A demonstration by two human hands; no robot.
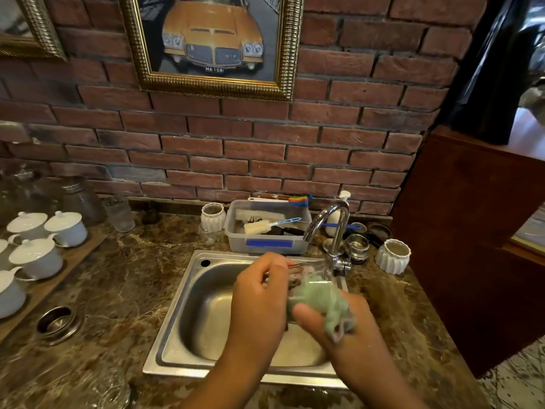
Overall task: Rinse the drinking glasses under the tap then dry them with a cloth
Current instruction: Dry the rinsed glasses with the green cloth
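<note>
Drying one drinking glass (309,268) above the sink (188,290), just in front of the tap (336,219). Grips the glass with the left hand (259,293), fingers curled round its near side; exact tilt not readable through clear walls and blur. Clutches a green cloth (320,299) in the right hand (354,323), fingers and thumb closed round the bunched fabric, and presses it against the glass body. Shows no visible stream at the spout; cannot confirm whether shut off.

Judged stage: rinse of this glass likely complete, drying under way. Remaining for this item: finish wiping, then set down on the counter (132,278).

Notes further glassware at the back left of the counter, including a clear tumbler (119,214), plus a blurred glass (109,388) at the near left edge. Cannot tell which of these are already rinsed and dried; hence no firm reading of overall progress.
</note>
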